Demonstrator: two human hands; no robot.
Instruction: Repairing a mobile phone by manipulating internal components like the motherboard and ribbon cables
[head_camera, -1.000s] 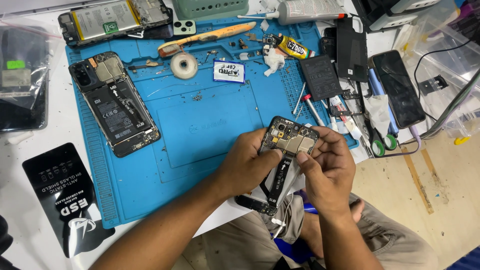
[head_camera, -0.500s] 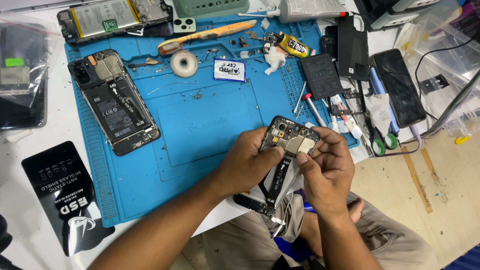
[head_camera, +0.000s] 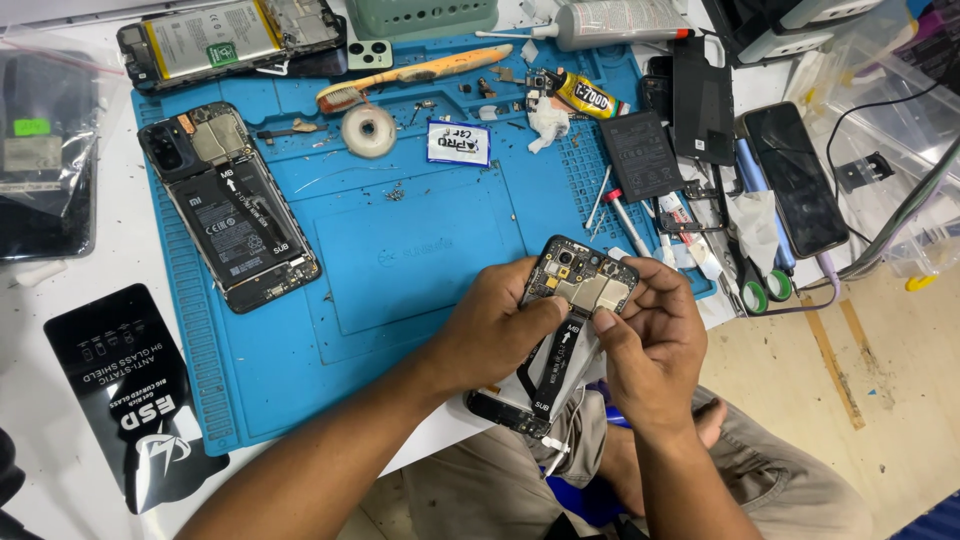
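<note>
An opened phone (head_camera: 565, 320) with its back removed is held over the front edge of the blue work mat (head_camera: 400, 250). Its circuit board and a black ribbon cable are exposed. My left hand (head_camera: 490, 335) grips the phone's left side, thumb on the board. My right hand (head_camera: 650, 345) holds the right side, fingertips on the board near the top. The phone's lower end is partly hidden behind my hands.
A second opened phone (head_camera: 232, 208) lies on the mat's left. Another opened phone (head_camera: 225, 38) sits at the back. A loose battery (head_camera: 640, 155), glue tube (head_camera: 585, 95), tape roll (head_camera: 368, 130), toothbrush (head_camera: 415, 75), dark phone (head_camera: 795, 180) and black packet (head_camera: 135, 390) surround the mat.
Both hands stay on the opened phone in nearly the same place. My right fingers shifted slightly on the board.
</note>
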